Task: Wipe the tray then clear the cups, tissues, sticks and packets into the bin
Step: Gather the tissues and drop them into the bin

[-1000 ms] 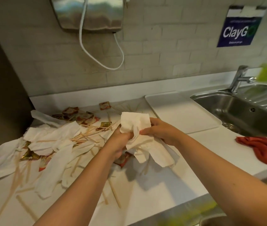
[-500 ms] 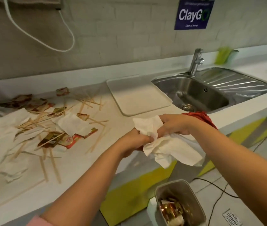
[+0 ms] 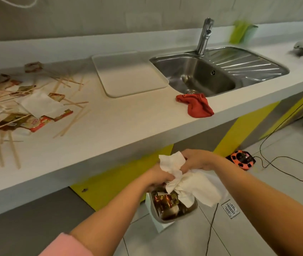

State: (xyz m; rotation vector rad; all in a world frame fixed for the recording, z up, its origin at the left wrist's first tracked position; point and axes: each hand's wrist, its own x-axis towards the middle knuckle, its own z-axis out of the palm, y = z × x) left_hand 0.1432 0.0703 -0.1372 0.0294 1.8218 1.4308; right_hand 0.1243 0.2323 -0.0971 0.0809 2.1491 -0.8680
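The left hand [image 3: 159, 177] and right hand [image 3: 196, 159], fingers clamped into the wad of tissues [image 3: 193, 183], now hold it below the bench's [image 3: 110, 145] front edge, directly over the open bin [image 3: 163, 228], where a moment ago it was level with the benchtop; letting go looks like the next step. Farther off, sticks [image 3: 73, 121], packets [image 3: 39, 124] and another tissue [image 3: 41, 106] litter the bench's left end, so more trips remain. The tray [image 3: 128, 74] sits bare by the back edge.
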